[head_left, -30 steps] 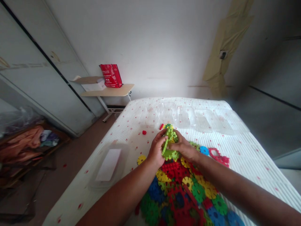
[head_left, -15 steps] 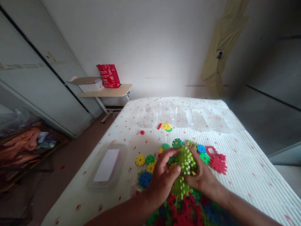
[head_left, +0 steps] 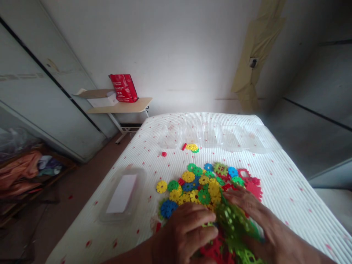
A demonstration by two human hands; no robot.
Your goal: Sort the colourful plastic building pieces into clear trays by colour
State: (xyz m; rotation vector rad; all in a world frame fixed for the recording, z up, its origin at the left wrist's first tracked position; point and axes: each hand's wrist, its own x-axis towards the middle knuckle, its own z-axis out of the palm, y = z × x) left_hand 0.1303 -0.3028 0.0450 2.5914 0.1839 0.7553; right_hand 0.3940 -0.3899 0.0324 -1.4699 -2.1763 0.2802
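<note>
A pile of toothed plastic building pieces lies under my hands, with a yellow flower-shaped disc [head_left: 188, 176] and a green disc [head_left: 204, 197] among several. My left hand [head_left: 188, 231] is over the near left of the pile, fingers apart and bent, with nothing seen in its grasp. On the right, my right hand [head_left: 264, 216] has its fingers and thumb around lime-green toothed pieces [head_left: 233, 216], which are smeared by motion. Red toothed pieces [head_left: 214, 249] show below, between the hands.
Clear plastic trays [head_left: 211, 135] stand in a row at the table's far side. Before them lie a small yellow pile [head_left: 192, 146] and a red piece [head_left: 164, 154]. A clear lidded box [head_left: 140, 183] with a white card [head_left: 121, 193] is at left.
Both hands have come nearer to me and moved apart. The lime-green pieces, earlier between both hands, are now lower and to the right, at my right hand. My left hand has left them.
</note>
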